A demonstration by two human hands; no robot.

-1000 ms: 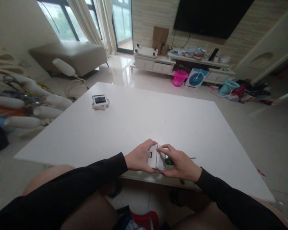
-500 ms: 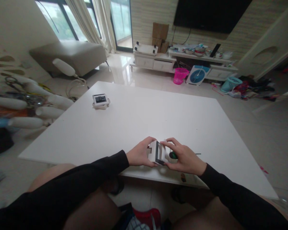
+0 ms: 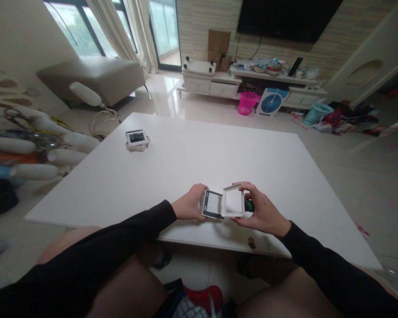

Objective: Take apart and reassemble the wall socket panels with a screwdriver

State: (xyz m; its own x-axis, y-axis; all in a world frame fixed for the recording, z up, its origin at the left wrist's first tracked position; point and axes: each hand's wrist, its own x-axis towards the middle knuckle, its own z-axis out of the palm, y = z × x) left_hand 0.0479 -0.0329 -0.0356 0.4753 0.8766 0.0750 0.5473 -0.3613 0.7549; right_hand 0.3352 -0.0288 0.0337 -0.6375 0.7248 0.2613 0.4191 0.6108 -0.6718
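My left hand (image 3: 190, 204) is closed on the left edge of a small square white case (image 3: 213, 204) with a dark inner rim, its face turned up toward me. My right hand (image 3: 263, 211) grips a shallow white square cover (image 3: 234, 213) by its right side, fingers at top and bottom. The cover is tilted, with its hollow side facing me, and its left edge meets or nearly meets the case. Between the cover and my right palm shows a green handle (image 3: 249, 206); I cannot tell whether the hand holds it. Both pieces are above the near part of the white table (image 3: 185, 163).
At the table's far left lies a white-framed device with a dark panel (image 3: 136, 137) on another white piece. A small brown item (image 3: 251, 242) sits at the near edge. Beyond stand a pink basket (image 3: 247, 104), a box fan (image 3: 272, 102) and a low cabinet (image 3: 199, 84).
The white case and cover, close together before, are opened apart and turned to face me. My right hand has moved slightly right and up with the cover.
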